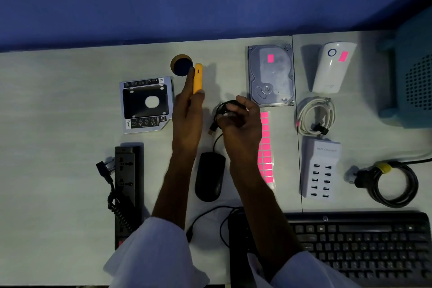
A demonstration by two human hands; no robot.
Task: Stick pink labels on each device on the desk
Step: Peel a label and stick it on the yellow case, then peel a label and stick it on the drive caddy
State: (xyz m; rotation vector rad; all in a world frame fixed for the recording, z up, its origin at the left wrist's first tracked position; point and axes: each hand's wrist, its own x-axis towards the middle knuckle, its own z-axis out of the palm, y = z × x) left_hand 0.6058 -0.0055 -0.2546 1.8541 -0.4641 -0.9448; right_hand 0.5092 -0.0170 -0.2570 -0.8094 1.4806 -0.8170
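yellow device (197, 78) pinched in left hand (188, 114), right hand (240, 121) fingers curled around black cable (221, 110)

Two bare forearms reach in from the table's near edge. Each wears a loose white sleeve pushed up toward the elbow, the cloth bunched in soft folds. The left hand (187, 121) and right hand (243, 124) are bare, without rings, watch or gloves.

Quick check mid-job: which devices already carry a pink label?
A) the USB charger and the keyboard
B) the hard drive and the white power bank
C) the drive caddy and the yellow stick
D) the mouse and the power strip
B: a pink label shows on the hard drive and on the white power bank; none is visible on the other devices.
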